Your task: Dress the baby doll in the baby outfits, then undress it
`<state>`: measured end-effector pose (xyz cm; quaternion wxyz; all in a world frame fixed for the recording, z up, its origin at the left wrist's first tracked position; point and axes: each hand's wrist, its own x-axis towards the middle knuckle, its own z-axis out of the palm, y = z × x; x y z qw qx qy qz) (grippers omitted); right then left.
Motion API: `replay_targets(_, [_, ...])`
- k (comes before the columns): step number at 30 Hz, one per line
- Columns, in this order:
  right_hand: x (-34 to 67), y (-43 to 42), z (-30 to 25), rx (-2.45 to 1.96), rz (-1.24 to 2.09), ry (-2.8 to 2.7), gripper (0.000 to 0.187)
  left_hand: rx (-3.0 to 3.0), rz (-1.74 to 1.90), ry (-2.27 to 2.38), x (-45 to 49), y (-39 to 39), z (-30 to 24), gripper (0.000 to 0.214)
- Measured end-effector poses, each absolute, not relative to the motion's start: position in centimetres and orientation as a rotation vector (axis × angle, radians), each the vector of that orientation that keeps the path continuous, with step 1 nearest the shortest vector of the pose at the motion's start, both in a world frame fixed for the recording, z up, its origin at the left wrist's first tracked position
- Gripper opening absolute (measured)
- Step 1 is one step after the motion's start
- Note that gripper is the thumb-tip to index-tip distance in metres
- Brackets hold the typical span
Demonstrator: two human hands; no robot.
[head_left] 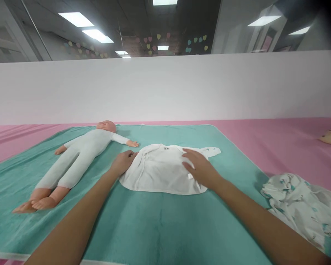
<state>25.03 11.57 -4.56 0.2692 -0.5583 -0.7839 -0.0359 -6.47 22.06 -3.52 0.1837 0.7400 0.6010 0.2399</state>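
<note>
A small white baby shirt [162, 171] is spread on a teal blanket [154, 228], its neckline with a printed label at the far side. One sleeve, with a small print on it, sticks out to the right. My left hand [123, 162] is at the shirt's left edge, fingers curled in on the cloth; the left sleeve is not visible. Over the right side of the shirt lies my right hand [200, 167], fingers spread and holding nothing.
On the left a baby doll [85, 151] in pale clothing lies on its back. A crumpled white printed cloth [300, 206] sits at the right. Beneath the blanket is a pink sheet [251, 136]; a white wall [165, 90] with glass above rises behind.
</note>
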Motion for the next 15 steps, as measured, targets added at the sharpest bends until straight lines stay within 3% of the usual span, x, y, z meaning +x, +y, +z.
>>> replay_targets(4, [21.7, 10.5, -5.9, -1.491, 0.122, -2.389, 0.052, 2.011, 0.608, 1.307, -4.3, 19.2, -1.7, 0.047])
replay_targets(8, [21.4, 10.5, -6.4, -1.432, 0.268, -2.443, 0.056, 1.788, 0.695, 0.941, -2.8, 17.9, -1.1, 0.048])
replay_targets(15, [21.8, 10.7, -6.1, -1.421, 0.306, -2.457, 0.059, 2.218, 0.658, 1.104, -2.6, 19.7, -4.5, 0.052])
